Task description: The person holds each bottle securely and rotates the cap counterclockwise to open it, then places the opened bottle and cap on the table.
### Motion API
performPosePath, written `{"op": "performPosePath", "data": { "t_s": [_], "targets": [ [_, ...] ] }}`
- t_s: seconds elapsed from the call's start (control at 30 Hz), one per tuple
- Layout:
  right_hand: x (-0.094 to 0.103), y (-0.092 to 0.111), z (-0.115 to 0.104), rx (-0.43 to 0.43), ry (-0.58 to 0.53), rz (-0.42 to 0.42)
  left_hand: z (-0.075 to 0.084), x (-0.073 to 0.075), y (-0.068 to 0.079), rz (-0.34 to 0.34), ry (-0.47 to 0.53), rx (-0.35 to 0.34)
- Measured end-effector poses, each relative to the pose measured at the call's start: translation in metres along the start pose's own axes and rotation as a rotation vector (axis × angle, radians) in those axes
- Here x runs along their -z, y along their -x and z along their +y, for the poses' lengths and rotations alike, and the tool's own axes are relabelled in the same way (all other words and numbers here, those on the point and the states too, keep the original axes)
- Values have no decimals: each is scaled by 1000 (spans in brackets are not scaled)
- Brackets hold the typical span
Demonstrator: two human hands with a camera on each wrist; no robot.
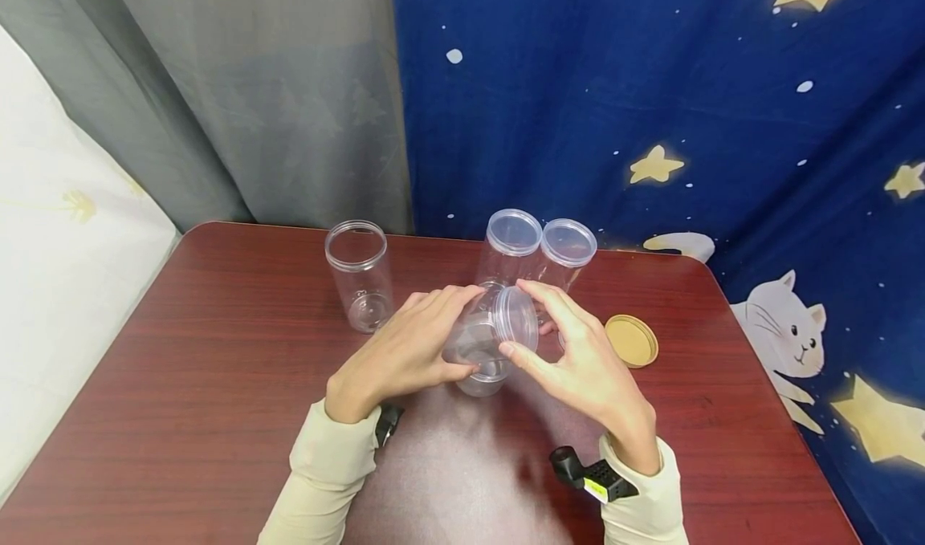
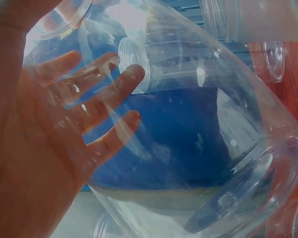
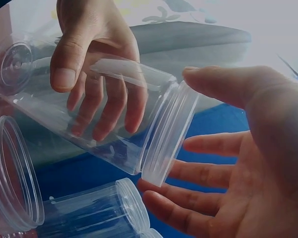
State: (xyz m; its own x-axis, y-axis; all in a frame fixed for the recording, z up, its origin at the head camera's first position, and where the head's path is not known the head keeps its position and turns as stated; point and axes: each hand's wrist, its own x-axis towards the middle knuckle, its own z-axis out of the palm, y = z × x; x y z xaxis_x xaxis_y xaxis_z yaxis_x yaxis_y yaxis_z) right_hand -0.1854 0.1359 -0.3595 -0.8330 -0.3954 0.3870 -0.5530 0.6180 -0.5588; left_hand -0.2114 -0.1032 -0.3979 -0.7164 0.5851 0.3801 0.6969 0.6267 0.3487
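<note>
My left hand [image 1: 405, 344] grips the side of a clear plastic jar [image 3: 94, 99], thumb on the near side and fingers round the far side. The jar is tilted, its lidded end toward my right hand [image 1: 588, 360]. That hand holds the translucent lid [image 1: 517, 320] by its rim between thumb and fingers. The lid sits on the jar's mouth; whether it is tight I cannot tell. In the left wrist view the jar wall [image 2: 179, 134] fills the frame, with the left hand's fingers seen through it. Another clear jar [image 1: 482, 386] stands beneath, partly hidden.
Two jars with translucent lids [image 1: 515, 232] [image 1: 569, 242] stand behind the hands, near the table's back edge. An uncovered clear jar [image 1: 359, 280] stands to the left. A gold lid [image 1: 631, 341] lies to the right on the reddish-brown table [image 1: 217, 384]. Curtains hang behind.
</note>
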Motion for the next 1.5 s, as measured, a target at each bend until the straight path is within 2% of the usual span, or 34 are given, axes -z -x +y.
{"op": "performPosePath", "data": {
  "t_s": [0.3, 1.5],
  "targets": [
    [2, 0, 0, 3, -10, -18, 0, -1, 0, -5, 10, 10],
    [3, 1, 1, 47, -54, -5, -4, -2, 2, 6, 8, 3]
  ]
}}
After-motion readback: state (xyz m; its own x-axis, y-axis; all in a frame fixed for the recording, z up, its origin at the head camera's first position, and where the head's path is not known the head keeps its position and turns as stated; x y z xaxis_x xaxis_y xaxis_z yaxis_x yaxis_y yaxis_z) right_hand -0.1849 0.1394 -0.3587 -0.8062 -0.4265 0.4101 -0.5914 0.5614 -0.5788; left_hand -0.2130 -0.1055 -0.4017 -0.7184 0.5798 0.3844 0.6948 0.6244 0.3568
